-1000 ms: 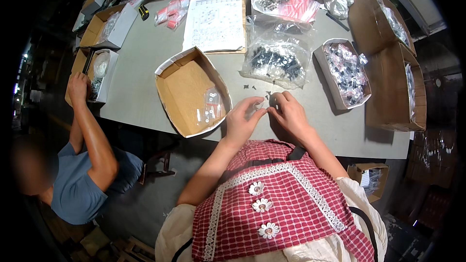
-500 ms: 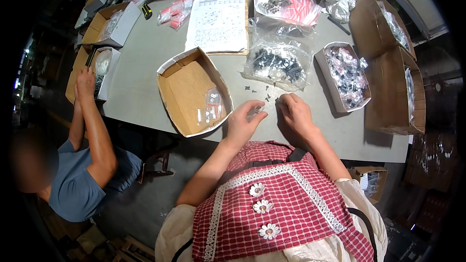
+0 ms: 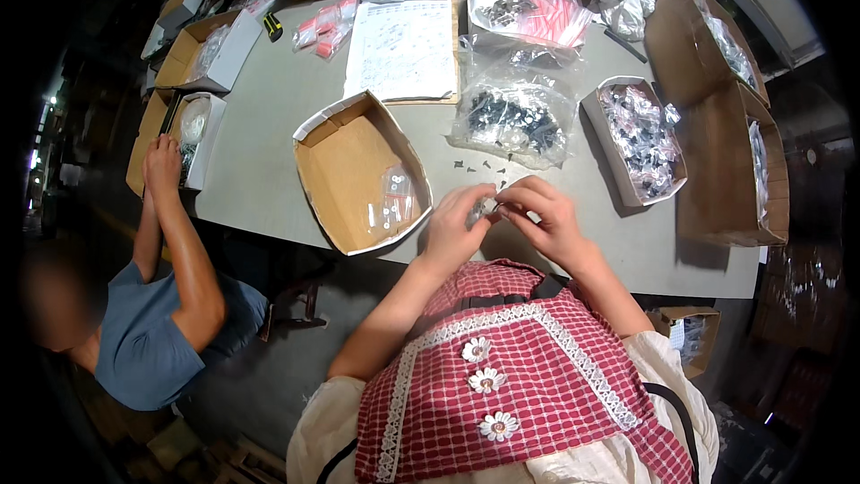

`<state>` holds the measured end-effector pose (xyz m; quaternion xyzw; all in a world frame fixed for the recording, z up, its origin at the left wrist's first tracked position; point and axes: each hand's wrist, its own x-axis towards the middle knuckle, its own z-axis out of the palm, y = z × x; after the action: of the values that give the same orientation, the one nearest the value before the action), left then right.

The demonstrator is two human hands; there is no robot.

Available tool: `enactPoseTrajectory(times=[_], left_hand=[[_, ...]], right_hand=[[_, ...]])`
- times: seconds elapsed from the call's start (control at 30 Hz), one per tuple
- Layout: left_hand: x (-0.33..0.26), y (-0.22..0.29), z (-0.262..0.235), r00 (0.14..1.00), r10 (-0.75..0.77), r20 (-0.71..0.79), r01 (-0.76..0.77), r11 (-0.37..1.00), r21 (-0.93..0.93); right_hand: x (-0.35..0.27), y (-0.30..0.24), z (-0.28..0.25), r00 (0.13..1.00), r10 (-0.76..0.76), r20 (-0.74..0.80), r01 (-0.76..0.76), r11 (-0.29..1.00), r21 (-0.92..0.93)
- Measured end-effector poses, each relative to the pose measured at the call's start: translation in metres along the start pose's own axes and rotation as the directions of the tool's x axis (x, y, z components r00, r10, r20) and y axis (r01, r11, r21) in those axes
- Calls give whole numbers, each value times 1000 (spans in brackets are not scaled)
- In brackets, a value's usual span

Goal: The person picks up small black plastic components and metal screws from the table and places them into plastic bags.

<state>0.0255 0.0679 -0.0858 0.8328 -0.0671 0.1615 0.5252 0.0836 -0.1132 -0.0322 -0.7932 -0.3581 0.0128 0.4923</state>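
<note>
**Both hands pinch a small clear bag at the table edge**

Since 1 second ago the 2 hands have hardly moved: they stay together just above the near edge of the table [image 3: 269, 170], so the same fiddly work on one item goes on. The co-worker's hand [image 3: 163, 161] has shifted slightly along the white box [image 3: 204, 139].

The left hand [image 3: 459, 226] is closed, fingers curled on a small clear bag [image 3: 482, 209]; the right hand [image 3: 542, 215] pinches it from the other side. The bag looks transparent and tiny, perhaps with a small dark part inside, though the view is too coarse to be sure. A few loose dark parts [image 3: 479, 164] lie just beyond, near the open cardboard box [image 3: 345, 170].
</note>
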Motion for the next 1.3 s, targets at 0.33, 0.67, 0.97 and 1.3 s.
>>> enactPoseTrajectory(times=[0.33, 0.67, 0.97, 1.3], left_hand=[[2, 5, -2, 998, 50, 29, -52, 997, 60], [5, 3, -5, 893, -394, 217, 449, 749, -488], [43, 45, -29, 885, -339, 321, 432, 855, -288], [37, 43, -26, 788, -477, 390, 615, 633, -470]], right_hand=[[-1, -4, 11, 984, 176, 39, -178, 983, 50], [1, 15, -17, 846, 509, 157, -497, 647, 578], [11, -20, -33, 825, 474, 307, -559, 610, 561], [19, -10, -26, 719, 481, 502, -694, 544, 472]])
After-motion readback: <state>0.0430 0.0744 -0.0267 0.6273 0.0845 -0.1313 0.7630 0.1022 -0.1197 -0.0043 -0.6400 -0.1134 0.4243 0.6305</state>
